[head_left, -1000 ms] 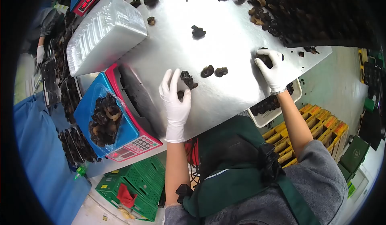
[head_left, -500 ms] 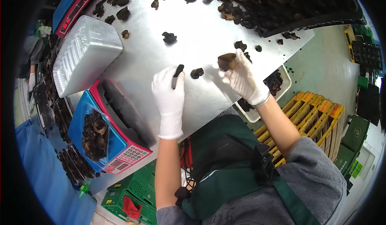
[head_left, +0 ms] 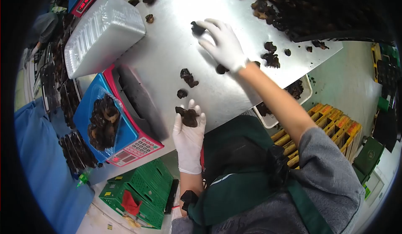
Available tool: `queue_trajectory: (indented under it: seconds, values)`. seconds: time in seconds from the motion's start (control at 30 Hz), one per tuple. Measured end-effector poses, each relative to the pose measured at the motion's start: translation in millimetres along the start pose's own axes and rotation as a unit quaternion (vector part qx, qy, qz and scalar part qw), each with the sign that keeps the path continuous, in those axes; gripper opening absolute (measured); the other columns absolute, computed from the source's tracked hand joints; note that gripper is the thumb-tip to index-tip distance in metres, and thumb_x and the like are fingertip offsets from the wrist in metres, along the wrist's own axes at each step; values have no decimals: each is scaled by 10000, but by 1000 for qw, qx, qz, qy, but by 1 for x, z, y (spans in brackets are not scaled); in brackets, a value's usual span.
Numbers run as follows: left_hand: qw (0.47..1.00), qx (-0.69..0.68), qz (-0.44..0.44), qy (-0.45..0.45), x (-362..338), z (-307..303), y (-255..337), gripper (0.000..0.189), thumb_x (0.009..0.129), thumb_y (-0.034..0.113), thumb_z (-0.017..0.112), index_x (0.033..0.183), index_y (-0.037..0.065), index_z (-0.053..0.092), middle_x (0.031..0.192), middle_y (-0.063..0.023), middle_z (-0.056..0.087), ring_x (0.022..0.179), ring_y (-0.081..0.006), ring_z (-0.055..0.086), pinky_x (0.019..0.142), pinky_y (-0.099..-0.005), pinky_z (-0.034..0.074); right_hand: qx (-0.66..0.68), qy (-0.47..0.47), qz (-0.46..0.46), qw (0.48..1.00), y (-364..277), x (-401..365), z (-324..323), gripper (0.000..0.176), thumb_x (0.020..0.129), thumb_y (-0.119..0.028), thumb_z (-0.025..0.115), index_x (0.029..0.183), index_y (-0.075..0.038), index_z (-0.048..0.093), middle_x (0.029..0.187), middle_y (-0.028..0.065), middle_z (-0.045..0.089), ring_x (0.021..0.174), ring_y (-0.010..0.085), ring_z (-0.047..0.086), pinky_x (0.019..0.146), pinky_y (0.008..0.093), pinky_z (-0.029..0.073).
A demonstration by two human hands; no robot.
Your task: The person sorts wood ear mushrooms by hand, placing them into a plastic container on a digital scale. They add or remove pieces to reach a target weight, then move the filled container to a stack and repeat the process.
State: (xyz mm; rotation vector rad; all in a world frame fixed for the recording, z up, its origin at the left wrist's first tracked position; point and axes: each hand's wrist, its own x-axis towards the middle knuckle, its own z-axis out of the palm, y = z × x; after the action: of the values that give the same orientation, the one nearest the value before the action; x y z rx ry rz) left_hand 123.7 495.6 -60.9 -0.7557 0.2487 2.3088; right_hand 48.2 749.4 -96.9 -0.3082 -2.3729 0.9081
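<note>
My left hand [head_left: 189, 140], in a white glove, is turned palm up near the table's front edge. Dark wood ear mushroom pieces [head_left: 190, 119] lie in its palm, with the fingers curled up around them. Farther out over the table, my right hand [head_left: 224, 43], gloved too, has its thumb and fingers apart at a single black wood ear piece [head_left: 197, 28]. Its fingertips seem to touch that piece, which rests on the metal. Between the hands are a small clump of wood ear [head_left: 189, 78] and a little round piece [head_left: 182, 93].
A scale [head_left: 138, 150] bearing a filled clear tray [head_left: 102, 123] stands at left, beside stacked clear trays [head_left: 106, 33]. A dark heap of wood ear [head_left: 322, 12] lies at the far right. Below the edge are a white bin [head_left: 307, 93], yellow pallets [head_left: 320, 121] and green crates [head_left: 142, 192].
My left hand has turned palm up and now holds wood ear pieces. My right hand has moved forward and left to another piece, no longer holding its brown one. The view has shifted.
</note>
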Motion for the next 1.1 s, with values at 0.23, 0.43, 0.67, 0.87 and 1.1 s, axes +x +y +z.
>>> queue_trajectory:
  seconds: [0.23,0.43,0.67,0.87,1.1]
  values:
    - [997,3,69,-17,-13,-5,18,370,1029,269,423,1334,71,493,1401,-177,491,1289,-336,474,1076,-542,407,346,-229,193,889,-28,-4,5,274,998,-190,498,1206,-62,623,1176,86,663,1018,168,628,958,306,480]
    - [994,-88,44,-47,-7,-9,14,369,1034,311,409,1325,113,520,1358,-157,530,1251,-292,505,1038,-489,427,204,-341,-138,907,-94,-59,-24,332,796,-218,721,1109,-118,674,1058,74,681,989,268,632,891,390,492]
    - [981,-175,33,-72,-45,5,35,323,1026,255,460,1287,93,561,1406,-194,480,1253,-305,490,996,-440,461,279,-246,281,885,-76,-41,-56,232,985,-173,556,1128,-33,675,1064,50,681,996,128,598,914,277,459]
    - [874,222,432,-16,-102,38,112,372,1004,282,509,1303,61,532,1378,-165,531,1158,-284,565,920,-412,515,301,-190,310,881,-46,-67,-53,232,989,-151,561,1104,18,671,958,40,691,925,108,613,891,249,466]
    - [479,487,699,211,-81,30,215,257,1026,96,461,1215,-6,603,1295,-103,569,1182,-211,534,1036,-354,418,283,-260,269,883,-60,-88,-49,190,988,-113,560,1062,6,688,1026,33,686,967,100,598,898,251,461]
